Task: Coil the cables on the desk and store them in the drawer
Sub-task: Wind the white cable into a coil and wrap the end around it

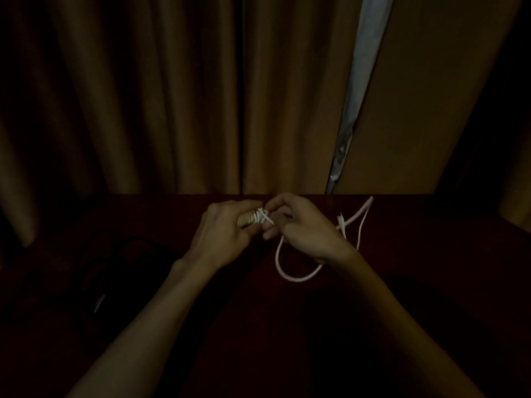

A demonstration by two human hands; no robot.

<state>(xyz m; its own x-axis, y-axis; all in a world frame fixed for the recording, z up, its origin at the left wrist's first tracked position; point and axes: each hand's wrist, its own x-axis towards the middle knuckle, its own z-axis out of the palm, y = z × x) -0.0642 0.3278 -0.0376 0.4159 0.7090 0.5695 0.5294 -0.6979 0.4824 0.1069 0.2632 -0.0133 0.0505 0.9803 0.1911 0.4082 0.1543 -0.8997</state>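
Left hand is curled round a small tight coil of cable, held above the far middle of the worktop. The coil looks pale tan on its left part and white on its right part, and the turns sit close together, poking out between the thumb and fingers. In this dim light I cannot tell whether the turns are wound round the fingers themselves or only clasped by them.

Right hand meets it just beside the coil, its fingers bent and pinching the white cable where a strand crosses the last turns. The two hands touch or nearly touch at the fingertips.

From under the right hand the rest of the cable runs down as a loose loop lying on the worktop, passes beneath the right wrist, and rises again on the right toward the far edge. It doubles back there, and its plug end shows just beyond the right hand.

On the left of the worktop lies a dark cable, hard to trace against the dark red-brown surface. Behind the worktop hangs a brown curtain in deep folds, with a pale strip of grey-white showing in a gap to the right of centre.
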